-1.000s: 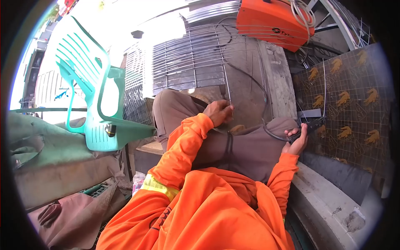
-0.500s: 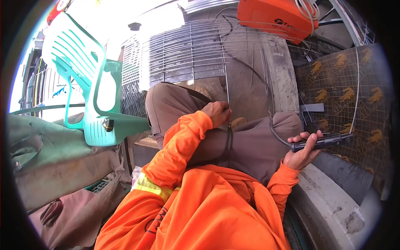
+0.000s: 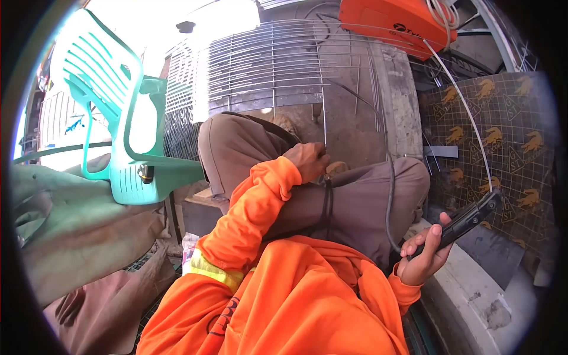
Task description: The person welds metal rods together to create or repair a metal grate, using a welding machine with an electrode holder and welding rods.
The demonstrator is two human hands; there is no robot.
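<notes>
My left hand (image 3: 306, 161), low between my bent legs, is closed around the near end of a thin metal rod (image 3: 324, 121). That rod runs away from me to the side of a metal bar grille (image 3: 260, 65) lying on the floor. At the right, my right hand (image 3: 425, 251) grips a black welding electrode holder (image 3: 464, 223), which is tilted up and away. A long pale welding rod (image 3: 464, 106) sticks out of its jaws toward the back. From the handle's lower end, a dark cable (image 3: 390, 201) loops over my leg.
An orange welding machine (image 3: 396, 23) stands at the back. On the left is a green plastic chair (image 3: 139, 177), beside draped cloth (image 3: 83, 207). A printed dark board (image 3: 473, 118) leans at the right, near a concrete ledge (image 3: 467, 296).
My right hand has moved down and turned, so the electrode holder tilts more steeply and the welding rod swings left. My left hand stays on the metal rod. The view has shifted slightly.
</notes>
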